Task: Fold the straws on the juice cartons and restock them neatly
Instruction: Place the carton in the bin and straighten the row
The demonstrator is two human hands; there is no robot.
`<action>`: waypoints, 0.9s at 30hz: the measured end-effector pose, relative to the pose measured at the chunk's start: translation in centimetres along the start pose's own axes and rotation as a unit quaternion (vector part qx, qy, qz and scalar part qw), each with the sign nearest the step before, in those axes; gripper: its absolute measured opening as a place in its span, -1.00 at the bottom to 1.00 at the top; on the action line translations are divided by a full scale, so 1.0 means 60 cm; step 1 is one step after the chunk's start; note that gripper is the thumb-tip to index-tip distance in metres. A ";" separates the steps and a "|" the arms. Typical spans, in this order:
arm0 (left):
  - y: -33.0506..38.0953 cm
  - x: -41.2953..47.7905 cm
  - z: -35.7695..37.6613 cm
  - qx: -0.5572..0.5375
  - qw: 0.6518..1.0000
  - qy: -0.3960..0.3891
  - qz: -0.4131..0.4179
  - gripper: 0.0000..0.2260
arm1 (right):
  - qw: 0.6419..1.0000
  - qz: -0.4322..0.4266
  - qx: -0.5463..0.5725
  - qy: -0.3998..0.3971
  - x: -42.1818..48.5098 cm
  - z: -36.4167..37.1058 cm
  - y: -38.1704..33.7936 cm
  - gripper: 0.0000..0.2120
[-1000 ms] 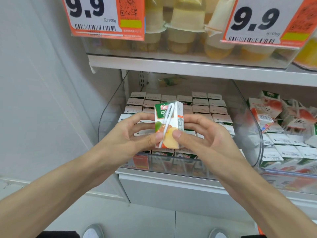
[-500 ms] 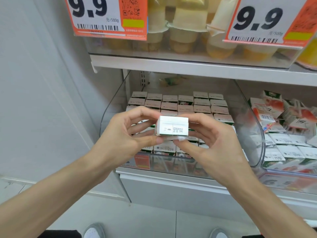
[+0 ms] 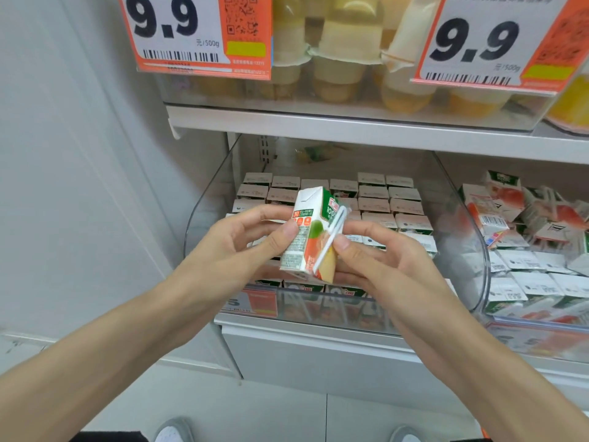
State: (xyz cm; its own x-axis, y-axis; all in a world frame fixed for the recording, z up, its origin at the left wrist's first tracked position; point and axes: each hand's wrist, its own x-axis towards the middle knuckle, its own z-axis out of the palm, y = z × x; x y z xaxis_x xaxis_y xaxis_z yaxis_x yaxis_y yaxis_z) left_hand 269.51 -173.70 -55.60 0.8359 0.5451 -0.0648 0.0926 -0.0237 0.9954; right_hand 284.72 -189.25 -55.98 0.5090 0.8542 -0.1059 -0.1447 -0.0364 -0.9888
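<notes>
Nearly upright carton (image 3: 301,240), top leaning right, straw (image 3: 330,239) diagonal

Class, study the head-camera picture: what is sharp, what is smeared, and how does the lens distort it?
Head view: juice carton and straw fairly sharp; loose cartons beyond the clear divider smeared; left price tag and right price tag lean opposite ways, wide-angle distortion; lighting soft, no hard shadows.

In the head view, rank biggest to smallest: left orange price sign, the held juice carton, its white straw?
1. Largest: left orange-and-white price sign, though cropped.
2. Then the held white-and-green juice carton, nearer the camera.
3. Smallest: its white wrapped straw.
</notes>
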 end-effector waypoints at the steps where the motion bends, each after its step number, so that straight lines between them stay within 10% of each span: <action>1: 0.000 -0.001 0.000 -0.006 1.000 -0.008 -0.014 -0.69 | 1.000 0.014 0.010 -0.006 0.000 0.001 -0.001 -0.76; 13: 0.005 -0.007 0.012 -0.036 0.997 -0.037 -0.063 -0.53 | 0.998 0.028 0.059 0.020 -0.001 0.000 -0.006 -0.49; 27: 0.008 -0.012 0.025 -0.081 0.991 -0.008 -0.109 -0.46 | 0.999 0.041 0.027 0.021 0.000 0.008 -0.009 -0.71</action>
State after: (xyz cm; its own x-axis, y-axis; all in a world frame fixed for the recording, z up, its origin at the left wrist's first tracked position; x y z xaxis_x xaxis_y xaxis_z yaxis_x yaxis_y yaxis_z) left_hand 269.76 -175.38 -55.16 0.8139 0.5099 -0.2786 0.1841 0.2284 0.9560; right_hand 284.38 -188.94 -55.40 0.5293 0.8266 -0.1915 -0.2326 -0.0757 -0.9696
